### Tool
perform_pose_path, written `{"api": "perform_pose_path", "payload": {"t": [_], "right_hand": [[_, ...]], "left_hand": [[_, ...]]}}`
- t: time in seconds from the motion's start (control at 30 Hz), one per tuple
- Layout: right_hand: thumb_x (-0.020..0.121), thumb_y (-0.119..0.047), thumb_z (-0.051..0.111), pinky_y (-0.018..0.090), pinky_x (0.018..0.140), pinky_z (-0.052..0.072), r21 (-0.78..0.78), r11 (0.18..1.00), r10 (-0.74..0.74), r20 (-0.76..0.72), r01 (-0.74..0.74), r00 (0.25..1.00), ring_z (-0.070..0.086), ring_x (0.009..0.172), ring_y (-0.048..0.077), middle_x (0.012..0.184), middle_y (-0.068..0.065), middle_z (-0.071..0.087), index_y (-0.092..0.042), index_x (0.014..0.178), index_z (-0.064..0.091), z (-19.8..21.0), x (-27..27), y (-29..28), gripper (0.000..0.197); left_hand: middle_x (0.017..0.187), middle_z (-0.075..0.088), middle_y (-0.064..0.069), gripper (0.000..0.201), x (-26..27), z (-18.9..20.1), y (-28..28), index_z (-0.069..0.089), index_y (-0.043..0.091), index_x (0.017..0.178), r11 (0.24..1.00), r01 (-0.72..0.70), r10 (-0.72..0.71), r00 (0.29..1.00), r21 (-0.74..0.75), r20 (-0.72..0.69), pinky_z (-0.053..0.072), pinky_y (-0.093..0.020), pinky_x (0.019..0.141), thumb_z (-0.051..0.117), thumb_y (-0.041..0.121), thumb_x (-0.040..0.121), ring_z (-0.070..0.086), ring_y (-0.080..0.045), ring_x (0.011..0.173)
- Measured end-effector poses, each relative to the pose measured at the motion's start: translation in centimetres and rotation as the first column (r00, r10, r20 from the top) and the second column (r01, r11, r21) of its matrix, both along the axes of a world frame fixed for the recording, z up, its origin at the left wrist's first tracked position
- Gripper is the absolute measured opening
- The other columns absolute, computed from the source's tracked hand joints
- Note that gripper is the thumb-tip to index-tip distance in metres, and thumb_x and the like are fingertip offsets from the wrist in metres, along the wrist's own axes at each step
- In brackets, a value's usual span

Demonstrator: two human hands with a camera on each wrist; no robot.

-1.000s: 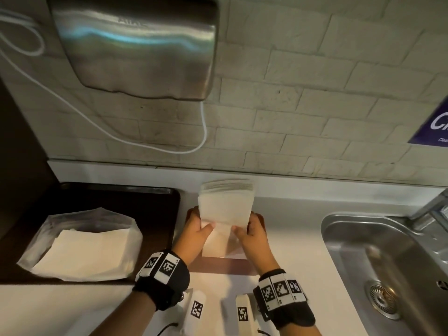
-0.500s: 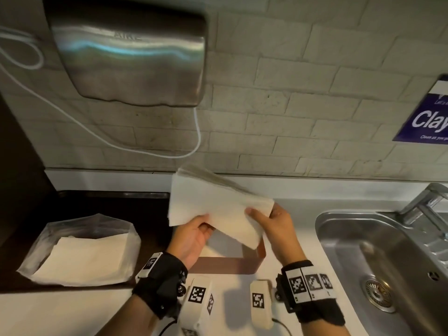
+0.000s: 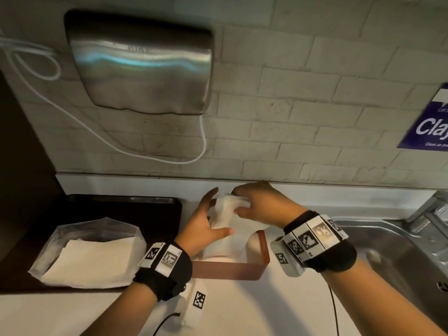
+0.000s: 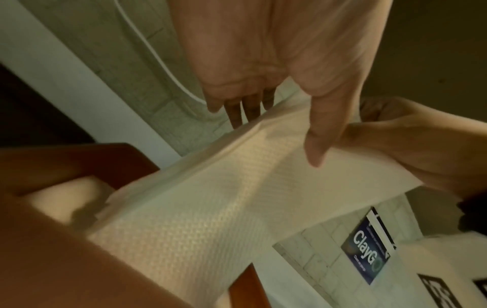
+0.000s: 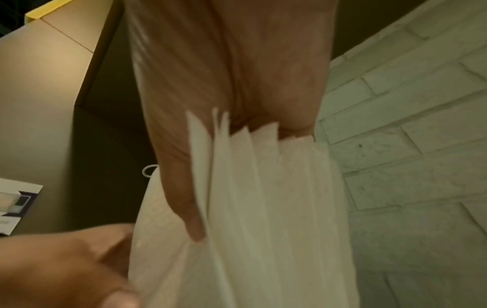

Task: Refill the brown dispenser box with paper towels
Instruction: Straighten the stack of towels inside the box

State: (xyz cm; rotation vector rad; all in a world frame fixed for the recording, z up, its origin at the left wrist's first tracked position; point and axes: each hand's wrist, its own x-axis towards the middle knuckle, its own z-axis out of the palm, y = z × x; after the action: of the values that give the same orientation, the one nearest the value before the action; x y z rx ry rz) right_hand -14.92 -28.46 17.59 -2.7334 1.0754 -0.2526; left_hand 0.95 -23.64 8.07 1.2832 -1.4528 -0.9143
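Head view: the brown open-topped dispenser box (image 3: 232, 270) stands on the white countertop (image 3: 242, 306), between a dark tray (image 3: 126, 202) on its left and a stainless-steel sink (image 3: 388, 238) on its right. A stack of white folded paper towels (image 3: 226, 212) is held over the box, its lower end down inside the box walls. The right hand (image 3: 260, 202) grips the upper end of the stack, fingers curled over the top and thumb beneath. The left hand (image 3: 206, 226) lies flat against the stack's left side, fingers straight and thumb extended across the front. On the tray sits a clear plastic bag of further white towels (image 3: 89, 258). A metal hand dryer (image 3: 143, 64) with a white cord (image 3: 155, 156) is fixed to the pale brick wall above. A blue sign (image 3: 431, 122) is at the right edge.

Left wrist view: the left hand (image 4: 276, 62) is spread, fingers straight behind the embossed towels (image 4: 210, 198), thumb laid on the front face. The right hand (image 4: 421, 150) clasps the far end. The brown box (image 4: 65, 239) rim is below, with the stack entering it.

Right wrist view: the right hand (image 5: 231, 83) pinches the fanned towel edges (image 5: 263, 208), thumb pressed into the folds. The left hand (image 5: 65, 271) is blurred at lower left; its finger position cannot be determined there.
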Motion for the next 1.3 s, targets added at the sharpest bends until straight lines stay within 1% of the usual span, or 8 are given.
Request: {"api": "perform_pose_path", "payload": {"t": [0.13, 0.23, 0.33, 0.6, 0.73, 1.03, 1.17, 1.3], "right_hand": [[0.077, -0.029, 0.069, 0.025, 0.080, 0.047, 0.088, 0.988, -0.147, 0.239, 0.129, 0.960, 0.059, 0.095, 0.014, 0.106, -0.003, 0.064, -0.023, 0.114, 0.056, -2.2, -0.6, 0.1, 0.039], [0.074, -0.023, 0.075, 0.007, 0.074, 0.041, 0.341, 0.902, -0.425, 0.591, 0.264, 0.686, 0.053, 0.091, 0.000, 0.103, -0.013, 0.054, -0.026, 0.121, 0.047, -4.9, -1.3, 1.3, 0.055], [0.080, -0.012, 0.068, 0.014, 0.078, 0.051, 0.634, 0.772, -0.570, 0.660, 0.043, 0.489, 0.058, 0.101, 0.005, 0.114, -0.004, 0.057, -0.031, 0.116, 0.039, -8.9, -0.4, 2.7, 0.050], [0.089, -0.001, 0.043, 0.025, 0.077, 0.048, 0.445, 0.858, -0.507, 0.643, 0.258, 0.575, 0.058, 0.081, 0.003, 0.094, -0.015, 0.052, -0.021, 0.129, 0.036, -11.7, 1.3, 2.7, 0.045], [0.086, -0.001, 0.046, 0.018, 0.080, 0.046, 0.482, 0.860, -0.488, 0.685, 0.166, 0.541, 0.057, 0.093, 0.000, 0.100, -0.017, 0.055, -0.031, 0.119, 0.034, -10.7, 1.0, 2.3, 0.046], [0.079, -0.008, 0.059, 0.022, 0.085, 0.045, 0.560, 0.820, -0.554, 0.729, 0.114, 0.402, 0.055, 0.104, 0.005, 0.106, -0.015, 0.055, -0.040, 0.105, 0.044, -11.9, 1.0, 2.3, 0.044], [0.085, -0.008, 0.057, 0.013, 0.081, 0.042, 0.530, 0.845, -0.506, 0.749, 0.073, 0.428, 0.057, 0.095, -0.013, 0.101, -0.020, 0.058, -0.041, 0.099, 0.049, -11.3, 1.0, 2.3, 0.037], [0.086, -0.016, 0.058, 0.031, 0.094, 0.047, 0.539, 0.836, -0.522, 0.728, 0.100, 0.445, 0.057, 0.100, -0.003, 0.104, -0.019, 0.058, -0.045, 0.102, 0.046, -11.3, 1.1, 2.2, 0.036]], "left_hand": [[0.110, 0.060, -0.002, 0.049, 0.4, -1.0, -0.5, 0.043, 0.025, 0.117, 0.996, -0.065, 0.071, 0.991, 0.060, -0.114, 0.050, -0.018, 0.083, 0.064, 0.002, 0.080, 0.059, -0.020, 0.108], [0.108, 0.060, -0.003, 0.034, 0.6, -1.5, -0.3, 0.047, 0.020, 0.111, 0.991, -0.116, 0.125, 0.981, 0.066, -0.149, 0.050, -0.019, 0.085, 0.060, 0.004, 0.084, 0.059, -0.016, 0.103], [0.108, 0.060, -0.003, 0.032, 0.4, -2.0, -0.3, 0.046, 0.023, 0.110, 0.985, -0.152, 0.167, 0.966, 0.087, -0.197, 0.047, -0.034, 0.093, 0.057, 0.004, 0.086, 0.057, -0.020, 0.106], [0.101, 0.051, 0.014, 0.040, -0.8, -1.4, -0.5, 0.033, 0.024, 0.115, 0.991, -0.133, 0.129, 0.963, 0.002, -0.235, 0.040, -0.006, 0.077, 0.050, -0.001, 0.088, 0.050, 0.002, 0.097], [0.108, 0.053, 0.012, 0.049, -0.8, -1.7, -0.6, 0.035, 0.027, 0.118, 0.986, -0.163, 0.149, 0.957, -0.035, -0.248, 0.041, -0.010, 0.084, 0.056, 0.018, 0.075, 0.051, 0.000, 0.103], [0.108, 0.053, 0.010, 0.051, -1.2, -2.3, -1.0, 0.038, 0.026, 0.119, 0.977, -0.207, 0.194, 0.958, -0.042, -0.212, 0.040, -0.022, 0.090, 0.059, 0.000, 0.080, 0.052, -0.012, 0.107], [0.108, 0.056, 0.008, 0.050, -1.2, -2.1, -1.2, 0.037, 0.021, 0.123, 0.978, -0.203, 0.188, 0.956, -0.046, -0.225, 0.041, -0.022, 0.092, 0.057, 0.002, 0.082, 0.054, -0.013, 0.108], [0.112, 0.054, 0.009, 0.057, -1.2, -2.1, -1.3, 0.035, 0.023, 0.127, 0.977, -0.204, 0.189, 0.960, -0.055, -0.208, 0.040, -0.016, 0.091, 0.061, 0.010, 0.079, 0.052, -0.008, 0.109]]}}
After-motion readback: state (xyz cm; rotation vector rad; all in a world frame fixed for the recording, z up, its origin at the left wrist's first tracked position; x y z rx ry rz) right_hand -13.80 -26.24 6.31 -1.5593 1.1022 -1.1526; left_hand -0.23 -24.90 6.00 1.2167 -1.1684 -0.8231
